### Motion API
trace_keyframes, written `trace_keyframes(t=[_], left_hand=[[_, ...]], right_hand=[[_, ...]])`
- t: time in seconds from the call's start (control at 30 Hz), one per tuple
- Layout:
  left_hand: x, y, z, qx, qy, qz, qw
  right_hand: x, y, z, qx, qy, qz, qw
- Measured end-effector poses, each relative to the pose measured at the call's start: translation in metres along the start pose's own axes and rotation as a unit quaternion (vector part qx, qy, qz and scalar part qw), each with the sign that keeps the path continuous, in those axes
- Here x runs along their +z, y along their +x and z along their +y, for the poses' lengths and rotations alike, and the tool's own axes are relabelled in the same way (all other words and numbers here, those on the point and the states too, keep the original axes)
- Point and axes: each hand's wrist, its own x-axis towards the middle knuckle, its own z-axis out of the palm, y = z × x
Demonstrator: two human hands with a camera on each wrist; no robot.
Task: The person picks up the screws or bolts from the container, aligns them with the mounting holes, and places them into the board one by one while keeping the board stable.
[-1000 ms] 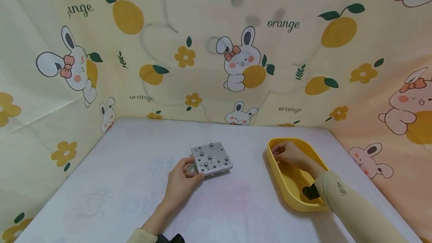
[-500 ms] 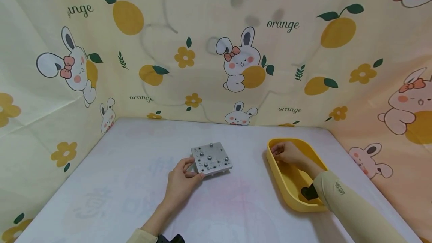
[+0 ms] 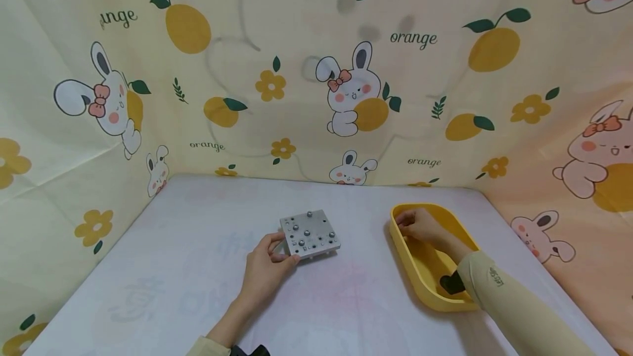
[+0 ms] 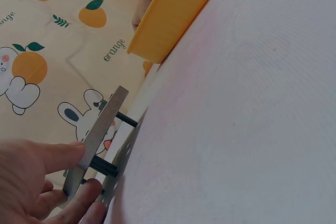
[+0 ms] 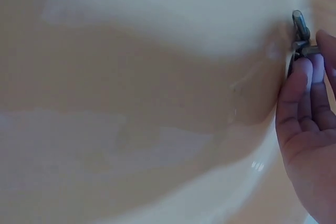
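Observation:
My left hand (image 3: 267, 268) pinches the near left corner of a square metal plate (image 3: 317, 229), holding it slightly tilted just above the table. Several screws (image 4: 105, 165) pass through the plate, their threaded ends sticking out below; small holes dot its face. Inside the yellow tray (image 3: 435, 268), my right hand (image 3: 420, 225) reaches to the far left end. In the right wrist view, a few loose metal screws (image 5: 300, 23) lie at its fingertips, and one appears pinched between thumb and fingers. The head view hides these screws behind the hand.
A white-covered table (image 3: 163, 268) carries the plate and tray. A curtain (image 3: 296, 26) printed with rabbits and oranges encloses the back and sides. The tray stands at the right, its raised rim around my right hand.
The head view has tipped very slightly, shifting the scene down a little. Both hands, the plate and the tray keep practically the same places.

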Motion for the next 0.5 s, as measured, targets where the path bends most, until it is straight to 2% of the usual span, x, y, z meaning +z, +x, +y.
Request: trace_keyframes(t=[0.23,0.5], left_hand=[[0.001,0.000,0.000,0.000,0.000,0.001,1.0000],[0.000,0.000,-0.001,0.004,-0.002,-0.002,1.0000]], right_hand=[[-0.011,-0.005,-0.004,0.029,0.029,0.022,0.999],[-0.025,-0.007,-0.024,0.021,0.097,0.019,0.995]])
